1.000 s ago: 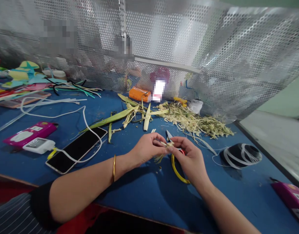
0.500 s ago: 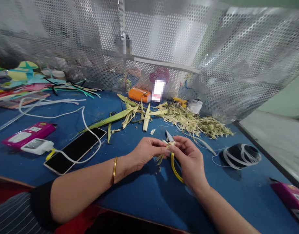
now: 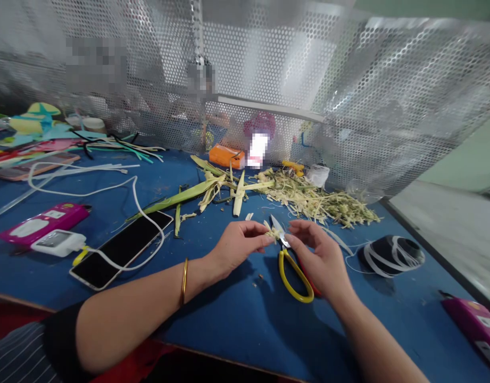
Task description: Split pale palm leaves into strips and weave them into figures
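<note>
Over the blue table point(image 3: 237, 319) my left hand point(image 3: 239, 246) pinches a small pale bundle of leaf strips point(image 3: 272, 232) between thumb and fingers. My right hand point(image 3: 320, 256) meets it from the right, its fingertips closed on the same bundle. Scissors with yellow and red handles point(image 3: 295, 266) hang in my right hand, and their blade sticks up between the two hands. A gold bangle point(image 3: 184, 281) sits on my left wrist.
Long green leaves point(image 3: 197, 192) and a heap of shredded leaf scraps point(image 3: 328, 202) lie behind my hands. A phone point(image 3: 121, 249) on a white cable, a white charger point(image 3: 57, 242) and a pink box point(image 3: 41, 221) lie left. A black spool point(image 3: 390, 254) lies right. Perforated metal screens point(image 3: 308, 69) wall the bench.
My hands have shifted slightly up and away while staying together on the bundle. The scissors' handles have swung lower and show more fully under my right hand.
</note>
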`<state>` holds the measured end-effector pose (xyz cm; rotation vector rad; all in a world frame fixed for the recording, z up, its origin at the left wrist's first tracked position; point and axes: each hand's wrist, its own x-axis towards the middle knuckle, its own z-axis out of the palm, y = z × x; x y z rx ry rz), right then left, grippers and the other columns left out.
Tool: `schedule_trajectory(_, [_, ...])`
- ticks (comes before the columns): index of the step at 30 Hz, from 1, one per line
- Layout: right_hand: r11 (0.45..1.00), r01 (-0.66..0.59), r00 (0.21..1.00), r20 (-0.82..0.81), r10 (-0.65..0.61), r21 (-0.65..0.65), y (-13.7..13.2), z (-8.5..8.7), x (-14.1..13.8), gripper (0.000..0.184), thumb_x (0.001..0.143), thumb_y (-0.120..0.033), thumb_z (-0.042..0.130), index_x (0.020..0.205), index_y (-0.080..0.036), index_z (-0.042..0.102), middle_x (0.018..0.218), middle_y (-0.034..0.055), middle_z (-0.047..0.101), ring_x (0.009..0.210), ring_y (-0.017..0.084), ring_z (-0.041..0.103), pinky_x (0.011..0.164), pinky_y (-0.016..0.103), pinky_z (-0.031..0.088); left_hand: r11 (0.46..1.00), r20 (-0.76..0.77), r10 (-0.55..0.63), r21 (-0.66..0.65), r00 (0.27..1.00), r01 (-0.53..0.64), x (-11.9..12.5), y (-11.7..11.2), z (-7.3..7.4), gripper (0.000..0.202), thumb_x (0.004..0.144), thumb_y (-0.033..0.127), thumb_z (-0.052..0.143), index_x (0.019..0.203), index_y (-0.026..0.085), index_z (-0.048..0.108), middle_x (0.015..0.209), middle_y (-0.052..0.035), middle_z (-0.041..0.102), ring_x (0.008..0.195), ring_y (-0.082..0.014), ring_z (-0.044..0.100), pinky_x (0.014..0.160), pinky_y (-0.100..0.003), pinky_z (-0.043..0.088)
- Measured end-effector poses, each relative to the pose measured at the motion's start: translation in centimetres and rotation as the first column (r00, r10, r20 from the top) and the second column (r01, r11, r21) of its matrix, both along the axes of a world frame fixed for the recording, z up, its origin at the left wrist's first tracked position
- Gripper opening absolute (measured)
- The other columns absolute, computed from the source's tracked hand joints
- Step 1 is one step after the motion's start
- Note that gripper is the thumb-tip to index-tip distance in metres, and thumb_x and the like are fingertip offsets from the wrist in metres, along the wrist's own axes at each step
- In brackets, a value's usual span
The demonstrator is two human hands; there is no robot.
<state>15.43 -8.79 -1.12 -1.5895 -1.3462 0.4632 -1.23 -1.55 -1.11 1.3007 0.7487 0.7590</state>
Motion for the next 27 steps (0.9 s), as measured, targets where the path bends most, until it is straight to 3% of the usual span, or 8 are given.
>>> schedule_trajectory(2, [0.982,-0.003,0.924,0.374,0.075,-0.191,-0.5,0.6,1.2,0.026,0.083,-0.041,0.057,0.099,-0.022,0.06,0.08,0.0033,0.067,0.072,0.02,0.063,0.064,0.032,0.044,0.999,-0.023,0.044,-0.004,0.999,-0.044,-0.2,0.3,0.2,0.015,0.069,0.026,0.073,0.076,0.015,0.067,0.068,0.0015,0.064,0.061,-0.0089,0.057,0.06,-0.023,0.046])
schedule_trajectory(4, [0.937,0.073,0.769,0.618,0.165,-0.341,-1.0,0.8,1.9,0.024,0.08,-0.038,0.058,0.096,-0.021,0.06,0.077,0.0041,0.066,0.066,0.021,0.061,0.056,0.03,0.036,0.998,-0.044,0.063,-0.019,0.997,-0.064,-0.3,0.6,0.3,0.015,0.07,0.027,0.072,0.077,0.016,0.065,0.066,0.0012,0.063,0.058,-0.0097,0.06,0.055,-0.022,0.044])
schedule_trajectory(7, [0.882,0.121,0.605,0.738,0.298,-0.455,-1.4,0.3,1.8,0.031,0.074,-0.026,0.057,0.104,-0.017,0.058,0.085,0.0088,0.067,0.067,0.022,0.063,0.052,0.028,0.028,0.996,-0.056,0.088,-0.021,0.995,-0.089,-0.5,1.1,0.3,0.016,0.071,0.028,0.07,0.078,0.017,0.062,0.07,-0.0006,0.065,0.055,-0.0104,0.062,0.047,-0.021,0.04])
schedule_trajectory(10, [0.857,0.15,0.552,0.761,0.341,-0.493,-1.1,-0.4,1.3,0.044,0.072,-0.016,0.052,0.116,-0.015,0.055,0.09,0.0121,0.068,0.071,0.024,0.065,0.053,0.028,0.027,0.994,-0.052,0.109,0.026,0.993,-0.108,-0.7,1.5,0.4,0.018,0.072,0.029,0.069,0.085,0.018,0.062,0.076,-0.0031,0.069,0.05,-0.0095,0.061,0.043,-0.021,0.037])
schedule_trajectory(13, [0.838,0.175,0.571,0.747,0.341,-0.516,-0.6,-0.6,1.6,0.05,0.072,-0.016,0.052,0.121,-0.013,0.054,0.09,0.0138,0.069,0.074,0.027,0.066,0.056,0.03,0.031,0.988,-0.059,0.124,0.103,0.991,-0.117,-0.9,1.6,0.5,0.019,0.074,0.029,0.066,0.089,0.018,0.062,0.075,-0.003,0.069,0.05,-0.0094,0.061,0.044,-0.021,0.04])
schedule_trajectory(19, [0.861,0.24,0.687,0.705,0.177,-0.449,-0.2,-0.4,4.0,0.052,0.077,-0.028,0.054,0.127,-0.013,0.056,0.093,0.0147,0.073,0.082,0.031,0.068,0.064,0.035,0.043,0.96,-0.09,0.188,0.227,0.978,-0.164,-1.2,1.7,1.0,0.013,0.076,0.027,0.063,0.084,0.017,0.062,0.074,-0.002,0.065,0.053,-0.0104,0.063,0.046,-0.021,0.044])
schedule_trajectory(24, [0.951,-0.036,0.919,0.363,0.152,-0.307,0.1,-0.2,4.6,0.053,0.081,-0.034,0.053,0.132,-0.019,0.053,0.101,0.0095,0.073,0.085,0.024,0.069,0.074,0.033,0.051,0.936,-0.081,0.218,0.3,0.973,-0.184,-1.6,2.1,1.0,0.019,0.077,0.026,0.064,0.093,0.019,0.057,0.074,0.0007,0.064,0.046,-0.0082,0.059,0.049,-0.022,0.049])
schedule_trajectory(27, [0.979,-0.145,0.977,0.136,0.165,-0.145,0.1,0.1,4.0,0.056,0.079,-0.041,0.06,0.128,-0.016,0.054,0.104,0.0102,0.071,0.084,0.021,0.068,0.073,0.029,0.053,0.93,-0.072,0.212,0.321,0.975,-0.179,-1.8,2.4,1.0,0.019,0.078,0.029,0.063,0.092,0.02,0.054,0.073,0.0012,0.064,0.042,-0.0078,0.056,0.044,-0.021,0.048])
